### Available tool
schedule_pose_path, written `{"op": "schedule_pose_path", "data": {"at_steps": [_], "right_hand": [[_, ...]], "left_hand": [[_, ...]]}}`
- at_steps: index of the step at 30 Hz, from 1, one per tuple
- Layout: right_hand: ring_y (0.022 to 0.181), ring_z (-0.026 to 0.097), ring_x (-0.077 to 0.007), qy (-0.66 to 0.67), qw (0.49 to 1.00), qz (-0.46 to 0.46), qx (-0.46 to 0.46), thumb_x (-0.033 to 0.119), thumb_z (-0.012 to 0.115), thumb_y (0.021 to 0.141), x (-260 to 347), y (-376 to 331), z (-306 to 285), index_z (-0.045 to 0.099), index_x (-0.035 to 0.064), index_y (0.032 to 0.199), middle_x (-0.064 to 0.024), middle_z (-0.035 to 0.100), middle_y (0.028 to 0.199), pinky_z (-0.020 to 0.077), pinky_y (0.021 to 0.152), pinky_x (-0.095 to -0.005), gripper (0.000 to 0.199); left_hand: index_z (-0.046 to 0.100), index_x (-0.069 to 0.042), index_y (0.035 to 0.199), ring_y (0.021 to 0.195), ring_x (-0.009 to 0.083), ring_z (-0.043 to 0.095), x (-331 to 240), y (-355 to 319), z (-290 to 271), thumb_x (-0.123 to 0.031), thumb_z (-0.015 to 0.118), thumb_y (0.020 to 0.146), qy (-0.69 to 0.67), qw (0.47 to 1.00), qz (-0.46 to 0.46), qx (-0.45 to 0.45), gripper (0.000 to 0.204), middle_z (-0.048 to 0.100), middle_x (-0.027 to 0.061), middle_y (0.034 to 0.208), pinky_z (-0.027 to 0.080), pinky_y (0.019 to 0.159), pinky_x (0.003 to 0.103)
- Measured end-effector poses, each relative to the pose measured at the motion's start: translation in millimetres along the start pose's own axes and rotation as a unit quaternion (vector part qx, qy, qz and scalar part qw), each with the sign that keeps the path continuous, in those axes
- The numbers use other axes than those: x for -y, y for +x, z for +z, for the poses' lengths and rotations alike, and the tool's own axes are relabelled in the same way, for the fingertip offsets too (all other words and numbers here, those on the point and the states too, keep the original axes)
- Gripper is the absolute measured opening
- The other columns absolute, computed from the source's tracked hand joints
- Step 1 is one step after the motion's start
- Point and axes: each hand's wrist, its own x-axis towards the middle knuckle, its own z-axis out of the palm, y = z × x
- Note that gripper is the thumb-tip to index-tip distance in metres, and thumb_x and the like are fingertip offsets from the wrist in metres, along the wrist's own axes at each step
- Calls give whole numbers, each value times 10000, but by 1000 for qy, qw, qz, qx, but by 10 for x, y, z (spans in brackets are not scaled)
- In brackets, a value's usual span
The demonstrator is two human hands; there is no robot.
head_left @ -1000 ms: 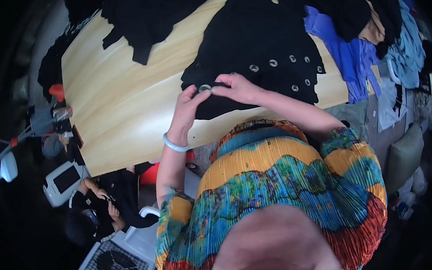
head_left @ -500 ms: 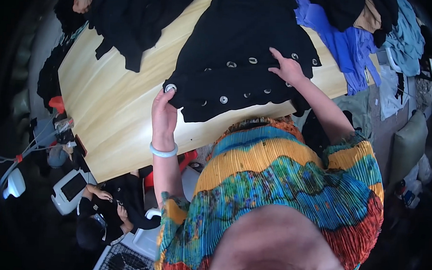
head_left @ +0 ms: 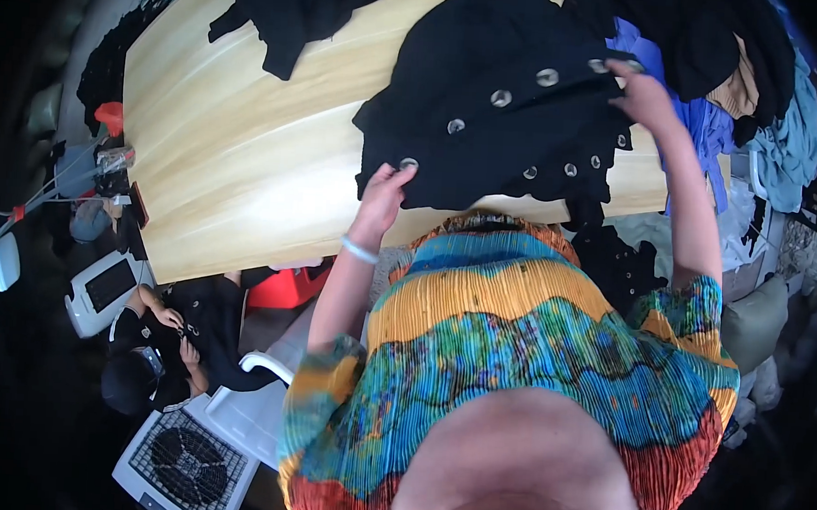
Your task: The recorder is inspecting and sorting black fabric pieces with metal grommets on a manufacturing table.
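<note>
Right grip (head_left: 645, 99) moved rightward, black garment (head_left: 507, 135) spanning to left grip (head_left: 384, 196)

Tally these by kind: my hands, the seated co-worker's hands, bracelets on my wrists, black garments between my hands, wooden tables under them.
Your left hand and right hand: 2
Co-worker's hands: 2
Pale bracelet: 1
Black buttoned garment: 1
Wooden table: 1
Total: 7
</note>
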Motion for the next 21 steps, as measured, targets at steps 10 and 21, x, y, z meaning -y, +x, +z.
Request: {"op": "schedule_pose_path", "data": {"at_steps": [10,21], "right_hand": [[878,544,-257,146,980,-133,34,207,630,689,1621,-161,1103,569,51,887,-99,572,848,398,822,-359,259],[808,539,-270,176,980,-90,7,92,546,712,1884,-319,1234,557,35,777,-116,544,781,426,741,-360,86]], "left_hand": [[550,-8,927,734,259,553,-54,146,334,-131,632,732,468,800,355,-123,244,545,136,830,451,660,321],[536,2,754,729,279,525,-33,842,549,-234,691,655,645,721,251,35,299,524,130,784,439,665,336]]}}
